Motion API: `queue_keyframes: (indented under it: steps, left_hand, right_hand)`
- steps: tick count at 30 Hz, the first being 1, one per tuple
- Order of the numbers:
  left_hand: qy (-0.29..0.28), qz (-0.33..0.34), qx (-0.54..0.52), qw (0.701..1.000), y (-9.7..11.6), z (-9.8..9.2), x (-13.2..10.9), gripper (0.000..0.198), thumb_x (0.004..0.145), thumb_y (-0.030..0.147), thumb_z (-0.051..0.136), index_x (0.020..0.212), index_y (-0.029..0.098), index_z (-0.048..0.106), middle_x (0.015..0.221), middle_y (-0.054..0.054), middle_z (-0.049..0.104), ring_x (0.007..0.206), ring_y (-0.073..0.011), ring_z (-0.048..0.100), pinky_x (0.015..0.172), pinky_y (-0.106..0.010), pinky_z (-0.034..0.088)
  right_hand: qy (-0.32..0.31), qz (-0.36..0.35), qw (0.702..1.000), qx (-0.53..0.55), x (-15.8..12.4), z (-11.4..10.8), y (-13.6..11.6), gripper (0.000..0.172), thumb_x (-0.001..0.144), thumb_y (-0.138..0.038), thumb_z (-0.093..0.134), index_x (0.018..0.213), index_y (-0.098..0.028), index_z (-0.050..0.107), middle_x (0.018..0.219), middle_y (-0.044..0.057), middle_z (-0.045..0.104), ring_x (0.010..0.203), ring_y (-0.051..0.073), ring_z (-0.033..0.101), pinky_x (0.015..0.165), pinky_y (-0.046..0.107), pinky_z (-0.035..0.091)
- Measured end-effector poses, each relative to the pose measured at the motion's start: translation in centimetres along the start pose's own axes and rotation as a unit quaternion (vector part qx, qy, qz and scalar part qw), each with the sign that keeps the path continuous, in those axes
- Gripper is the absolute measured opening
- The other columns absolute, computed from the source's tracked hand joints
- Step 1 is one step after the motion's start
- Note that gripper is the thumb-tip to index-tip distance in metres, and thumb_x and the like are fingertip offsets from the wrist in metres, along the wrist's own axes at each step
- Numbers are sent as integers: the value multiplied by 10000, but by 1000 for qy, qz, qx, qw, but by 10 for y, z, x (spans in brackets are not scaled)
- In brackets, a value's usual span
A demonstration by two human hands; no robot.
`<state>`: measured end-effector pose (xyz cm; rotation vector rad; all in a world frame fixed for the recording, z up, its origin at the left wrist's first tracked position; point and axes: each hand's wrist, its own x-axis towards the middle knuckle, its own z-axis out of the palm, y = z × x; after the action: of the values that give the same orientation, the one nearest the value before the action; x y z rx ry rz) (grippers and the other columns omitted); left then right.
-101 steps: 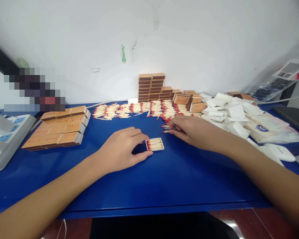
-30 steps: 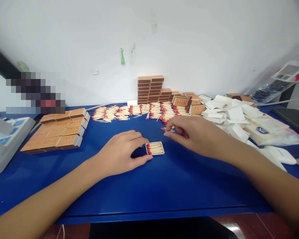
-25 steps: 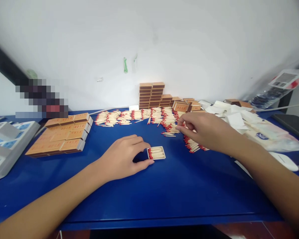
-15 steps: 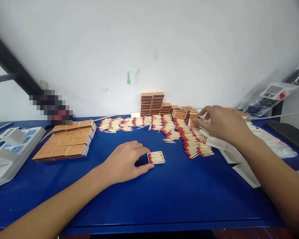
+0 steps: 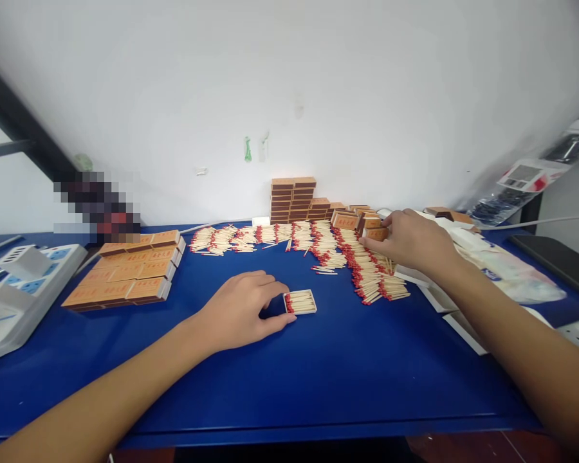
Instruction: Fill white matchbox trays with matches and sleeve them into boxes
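Note:
At the middle of the blue table, my left hand (image 5: 248, 310) pinches the left end of a small white matchbox tray (image 5: 309, 310) between thumb and finger. Wooden matches (image 5: 302, 300) fill this tray, red heads toward my hand. My right hand (image 5: 410, 241) reaches to the back right, its thumb and fingers around an orange matchbox cover (image 5: 375, 234). Just left of it, more orange covers (image 5: 346, 220) lean together. Below my right hand spreads a long heap of loose matches (image 5: 367, 273). Partly under my right forearm lie white empty trays (image 5: 464, 329).
Closed matchboxes (image 5: 125, 273) lie in rows at the left, beside a white power strip (image 5: 38, 289). A stack of matchboxes (image 5: 293, 199) stands against the wall. More loose matches (image 5: 217, 240) line the back. A black phone-like slab (image 5: 554, 260) and a plastic bag (image 5: 516, 276) lie right.
My right hand has shifted slightly, its thumb moving left and down around the orange cover. My left hand still holds the filled tray in place. The view has shifted a little.

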<state>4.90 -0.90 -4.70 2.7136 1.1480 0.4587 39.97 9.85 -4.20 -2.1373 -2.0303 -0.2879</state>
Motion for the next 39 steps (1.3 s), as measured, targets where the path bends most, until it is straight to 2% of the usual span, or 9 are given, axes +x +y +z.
queue_keyframes:
  steps: [4,8,14,20,24,29,34,36,39]
  left_hand:
    - [-1,-3,-4,1000,-1,2,0,316,995,415,776,1209,183,773,812,-9,662,753,-188,620,676,-308,454]
    - [5,-1,4,1000,-1,2,0,311,1001,426,765,1207,192,768,812,-5,662,748,-184,624,680,-310,466]
    - [2,3,5,1000,-1,2,0,307,1003,423,758,1205,192,767,820,-9,672,761,-187,633,673,-306,468]
    - [1,-1,3,1000,-1,2,0,308,1004,421,758,1205,188,771,833,-12,677,766,-190,632,681,-314,468]
    - [2,1,2,1000,-1,3,-1,314,1003,416,761,1212,181,770,839,-12,682,768,-192,634,687,-316,468]
    - [5,-1,3,1000,-2,3,0,295,997,399,765,1201,186,771,856,-14,687,781,-190,642,695,-314,467]
    - [11,-21,9,1000,-5,-2,1,263,995,371,744,1191,197,765,872,-13,688,762,-179,636,696,-309,464]
    - [11,-26,9,1000,-7,-4,1,246,990,366,742,1170,200,765,873,-14,687,763,-179,637,691,-307,459]
    - [4,-29,8,1000,-8,-4,1,233,969,376,753,1130,208,770,861,-14,683,779,-186,642,694,-307,461]
  right_hand:
    - [-16,10,1000,-2,1,-1,1,617,848,-780,583,983,-198,735,1056,209,759,895,367,707,634,417,431]
    - [-18,5,1000,18,0,-3,3,499,895,-703,572,857,-228,722,952,183,774,798,341,698,584,417,416]
    - [5,6,1000,11,2,4,10,680,839,-877,559,873,-223,745,831,183,762,764,382,709,565,443,469]
    - [-5,14,1000,4,1,1,7,623,866,-829,565,757,-238,728,712,177,721,694,372,696,541,443,458]
    - [-30,33,999,23,-2,-5,2,562,871,-776,594,779,-236,718,817,187,742,773,388,712,585,457,465]
    - [74,6,990,119,-12,-16,-7,548,829,-735,697,1042,-230,694,1142,211,762,970,389,714,680,455,504]
    - [-54,-128,952,273,-48,-37,-40,501,803,-703,763,1026,-262,683,923,83,786,754,267,691,639,390,497]
    - [-113,-192,933,281,-65,-40,-57,411,842,-637,750,1008,-265,704,898,57,790,757,245,695,646,366,495]
    - [-133,-214,939,233,-81,-36,-74,382,862,-605,723,1004,-251,713,897,70,798,770,256,709,629,357,469]
